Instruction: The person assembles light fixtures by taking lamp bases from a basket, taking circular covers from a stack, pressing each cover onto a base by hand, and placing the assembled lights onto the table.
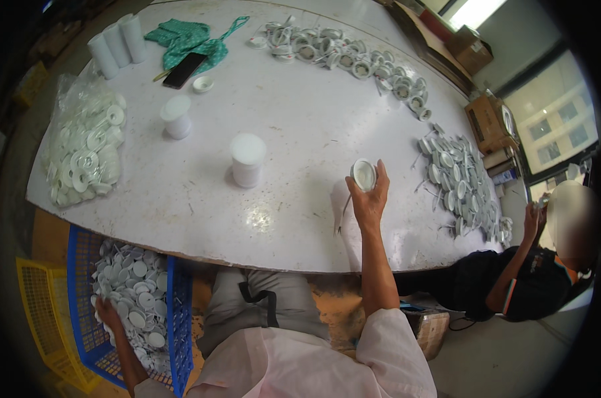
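Clock read from the centre of the worktop [294, 222], twelve at the far side.

Item 1: round white fitting [363, 175], dished, with trailing wire lead [347, 203]; at four o'clock, raised off the worktop. Handling, as judged: best held by the rim, face clear of the fingers, lead hanging free and unpinched.

Item 2: white disc-topped parts [138, 320], loose and jumbled, in blue crate [181, 318]; at seven to eight o'clock, below worktop level. Handling, as judged: best parted singly and gently, since the heap looks apt to snag.

Item 3: right hand [369, 198], gripping the fitting. Thumb on the nine o'clock side of the rim, fingers on the three; wrist nearly straight, forearm rising from six towards twelve.

Item 4: left hand [108, 310], low in the crate, fingers among the parts; whether closed on one, cannot tell. Arm extended from the lower edge towards eleven.

Item 5: pile of similar fittings [455, 179], on the worktop, at three to four o'clock, beyond the right hand.

Item 6: disc-topped white cylinder [248, 162], upright, near centre.
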The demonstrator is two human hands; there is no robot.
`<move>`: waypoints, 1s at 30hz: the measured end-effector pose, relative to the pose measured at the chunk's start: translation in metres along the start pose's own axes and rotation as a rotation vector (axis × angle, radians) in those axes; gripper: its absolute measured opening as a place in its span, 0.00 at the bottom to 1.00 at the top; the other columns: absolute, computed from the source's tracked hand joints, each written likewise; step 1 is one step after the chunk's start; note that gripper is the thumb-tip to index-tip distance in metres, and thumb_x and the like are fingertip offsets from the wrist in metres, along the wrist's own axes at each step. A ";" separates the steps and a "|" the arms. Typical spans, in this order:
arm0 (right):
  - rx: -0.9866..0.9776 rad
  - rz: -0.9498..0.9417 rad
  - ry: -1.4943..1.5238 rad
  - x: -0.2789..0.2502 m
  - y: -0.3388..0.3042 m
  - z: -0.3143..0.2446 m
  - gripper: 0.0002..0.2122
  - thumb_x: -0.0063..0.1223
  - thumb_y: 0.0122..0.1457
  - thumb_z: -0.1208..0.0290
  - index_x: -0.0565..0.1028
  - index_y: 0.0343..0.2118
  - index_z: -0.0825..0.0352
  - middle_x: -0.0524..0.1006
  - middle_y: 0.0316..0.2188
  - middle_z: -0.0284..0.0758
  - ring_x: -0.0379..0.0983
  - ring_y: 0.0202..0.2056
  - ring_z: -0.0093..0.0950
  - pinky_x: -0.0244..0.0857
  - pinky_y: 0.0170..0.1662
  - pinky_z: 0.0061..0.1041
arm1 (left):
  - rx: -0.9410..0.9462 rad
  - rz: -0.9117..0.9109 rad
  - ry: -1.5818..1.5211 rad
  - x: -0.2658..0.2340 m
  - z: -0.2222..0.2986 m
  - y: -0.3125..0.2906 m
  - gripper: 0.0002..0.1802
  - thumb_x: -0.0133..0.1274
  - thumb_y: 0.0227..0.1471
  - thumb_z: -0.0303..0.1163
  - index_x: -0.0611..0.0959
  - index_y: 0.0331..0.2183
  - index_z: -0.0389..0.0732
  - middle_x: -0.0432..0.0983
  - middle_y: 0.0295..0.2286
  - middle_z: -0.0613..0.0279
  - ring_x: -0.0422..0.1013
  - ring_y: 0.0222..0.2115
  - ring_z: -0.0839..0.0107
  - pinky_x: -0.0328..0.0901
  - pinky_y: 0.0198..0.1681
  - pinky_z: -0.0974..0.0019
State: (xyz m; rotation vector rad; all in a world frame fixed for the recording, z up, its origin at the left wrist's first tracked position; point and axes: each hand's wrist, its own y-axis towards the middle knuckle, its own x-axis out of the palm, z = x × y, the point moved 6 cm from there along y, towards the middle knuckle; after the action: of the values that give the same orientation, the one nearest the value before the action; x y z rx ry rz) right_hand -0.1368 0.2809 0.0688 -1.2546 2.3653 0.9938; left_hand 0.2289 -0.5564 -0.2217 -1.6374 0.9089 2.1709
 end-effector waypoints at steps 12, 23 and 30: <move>-0.415 -0.683 0.352 0.062 -0.145 -0.170 0.40 0.70 0.39 0.71 0.60 0.57 0.70 0.66 0.48 0.46 0.63 0.49 0.43 0.59 0.52 0.36 | 0.481 -0.986 -1.451 -0.251 0.554 -0.165 0.42 0.60 0.41 0.19 0.58 0.57 0.36 0.62 0.53 0.50 0.62 0.54 0.60 0.61 0.53 0.64; 0.081 -0.407 0.288 0.088 -0.042 -0.123 0.17 0.62 0.49 0.66 0.71 0.37 0.71 0.73 0.31 0.35 0.69 0.33 0.24 0.65 0.35 0.24 | 0.013 -1.049 -1.815 -0.230 0.527 -0.167 0.33 0.57 0.44 0.15 0.63 0.51 0.34 0.71 0.38 0.54 0.75 0.30 0.73 0.69 0.23 0.73; 0.358 -0.614 0.442 0.148 -0.009 -0.108 0.16 0.59 0.54 0.58 0.67 0.21 0.62 0.66 0.16 0.27 0.60 0.17 0.16 0.57 0.20 0.16 | 0.138 -1.029 -1.679 -0.238 0.524 -0.167 0.36 0.59 0.40 0.14 0.63 0.51 0.34 0.73 0.32 0.58 0.71 0.23 0.77 0.67 0.22 0.73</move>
State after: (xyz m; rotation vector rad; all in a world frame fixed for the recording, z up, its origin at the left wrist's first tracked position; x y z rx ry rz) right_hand -0.2086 0.1125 0.0640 -2.0042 2.0595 0.1055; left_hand -0.0001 -0.0647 0.0325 0.2086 -0.2859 1.6694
